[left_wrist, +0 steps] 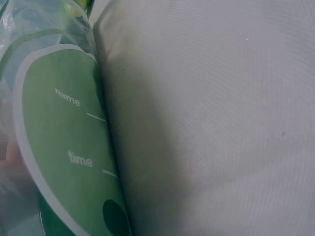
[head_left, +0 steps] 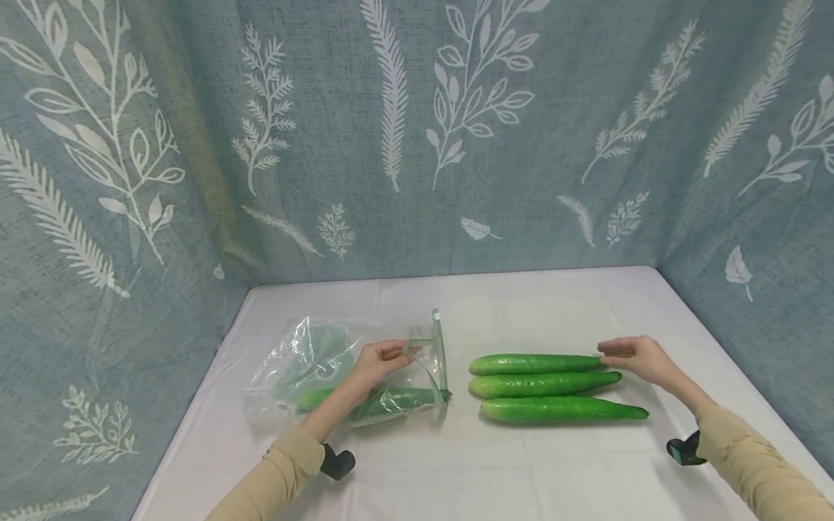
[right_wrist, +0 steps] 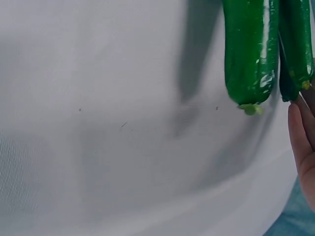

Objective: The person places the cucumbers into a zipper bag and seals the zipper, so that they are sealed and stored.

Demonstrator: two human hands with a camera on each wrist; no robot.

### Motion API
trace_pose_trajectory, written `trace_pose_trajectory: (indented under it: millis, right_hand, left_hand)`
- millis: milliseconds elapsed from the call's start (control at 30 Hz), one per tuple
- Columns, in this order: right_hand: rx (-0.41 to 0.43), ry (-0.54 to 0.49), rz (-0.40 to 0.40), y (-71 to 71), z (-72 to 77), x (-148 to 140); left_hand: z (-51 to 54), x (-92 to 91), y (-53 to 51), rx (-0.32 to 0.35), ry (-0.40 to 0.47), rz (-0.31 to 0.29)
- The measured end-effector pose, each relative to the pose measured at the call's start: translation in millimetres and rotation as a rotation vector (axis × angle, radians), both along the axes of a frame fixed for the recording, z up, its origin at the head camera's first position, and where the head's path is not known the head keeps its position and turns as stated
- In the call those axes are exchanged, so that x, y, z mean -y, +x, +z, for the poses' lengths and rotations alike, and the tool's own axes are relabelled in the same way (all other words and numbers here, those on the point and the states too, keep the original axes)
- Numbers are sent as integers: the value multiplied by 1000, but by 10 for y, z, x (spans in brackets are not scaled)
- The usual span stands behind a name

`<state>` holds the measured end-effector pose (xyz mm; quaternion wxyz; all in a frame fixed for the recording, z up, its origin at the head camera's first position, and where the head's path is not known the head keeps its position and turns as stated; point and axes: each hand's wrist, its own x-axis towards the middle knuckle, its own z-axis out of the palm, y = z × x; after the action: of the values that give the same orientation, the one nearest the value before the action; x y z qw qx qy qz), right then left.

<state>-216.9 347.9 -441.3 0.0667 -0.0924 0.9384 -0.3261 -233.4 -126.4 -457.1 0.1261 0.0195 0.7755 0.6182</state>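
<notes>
Cucumbers (head_left: 546, 385), three side by side: tip of the farthest at right hand (head_left: 641, 358), with fingers and thumb apart. Clear bag (head_left: 329, 354): clamped near its mouth in left hand (head_left: 376, 367), with fourth cucumber (head_left: 399, 402) inside. Beneath: white tablecloth (head_left: 482, 470). Behind: blue-green leaf-patterned curtain (head_left: 417, 217).
</notes>
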Motion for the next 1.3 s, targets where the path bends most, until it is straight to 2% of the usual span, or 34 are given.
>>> trace_pose_trajectory:
  millis: [233,467,700,967,1167,1300]
  right_hand:
    - [0,25,11,-12,-112,-30]
    - [-82,71,41,-14,-144,4]
    - [-107,91,42,-5,-202,-22]
    - [-151,91,59,20,-204,-34]
    - [-160,89,51,19,-214,-40]
    - [-152,80,36,9,-236,-43]
  left_hand:
    - [-23,1,0,3,-7,7]
    - [-26,-1,1,-4,-19,11]
    - [-30,8,1,-18,-21,5]
    - [-41,7,-4,-15,-14,10]
    - [-19,4,1,-20,-3,-6]
    - [-20,4,7,-10,-12,7]
